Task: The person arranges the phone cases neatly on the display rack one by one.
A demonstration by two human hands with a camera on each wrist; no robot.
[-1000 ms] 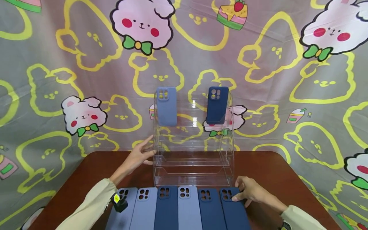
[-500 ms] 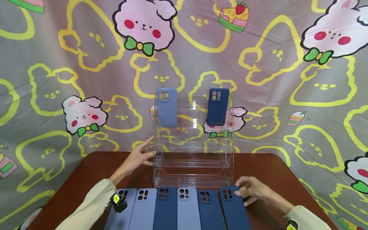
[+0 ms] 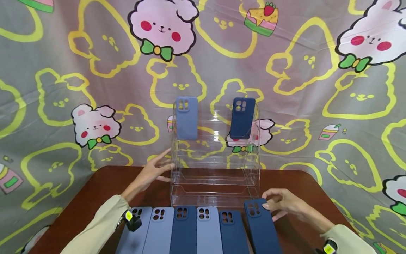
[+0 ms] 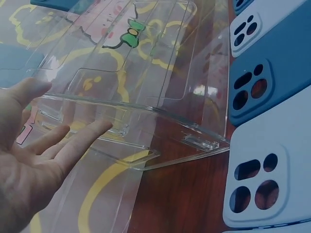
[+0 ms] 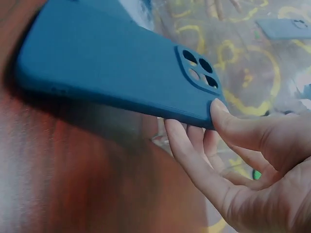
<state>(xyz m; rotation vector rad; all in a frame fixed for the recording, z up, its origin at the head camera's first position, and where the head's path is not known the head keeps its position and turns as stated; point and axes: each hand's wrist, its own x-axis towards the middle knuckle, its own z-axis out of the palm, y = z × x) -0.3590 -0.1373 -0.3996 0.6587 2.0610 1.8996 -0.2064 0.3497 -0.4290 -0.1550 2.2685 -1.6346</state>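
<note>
My right hand (image 3: 283,204) pinches the upper right corner of a dark blue phone case (image 3: 262,225), the rightmost of a row. In the right wrist view the thumb lies on the face of that phone case (image 5: 112,63) and fingers are beneath its edge; its camera end is tilted up off the table. My left hand (image 3: 155,171) reaches to the left side of a clear tiered display stand (image 3: 215,190), its fingers extended at the side panel. The left wrist view shows the left hand (image 4: 43,160) palm up beside the clear panel, gripping nothing.
A light blue phone case (image 3: 187,120) and a dark blue one (image 3: 242,120) stand on the stand's top tier. Along the front of the brown table (image 3: 295,183) lie several more cases, such as a light blue one (image 3: 208,233). A patterned cloth (image 3: 291,106) hangs behind.
The right hand has raised the camera end of the rightmost dark blue phone case off the table and shifted it slightly right. The left hand stays at the stand's side.
</note>
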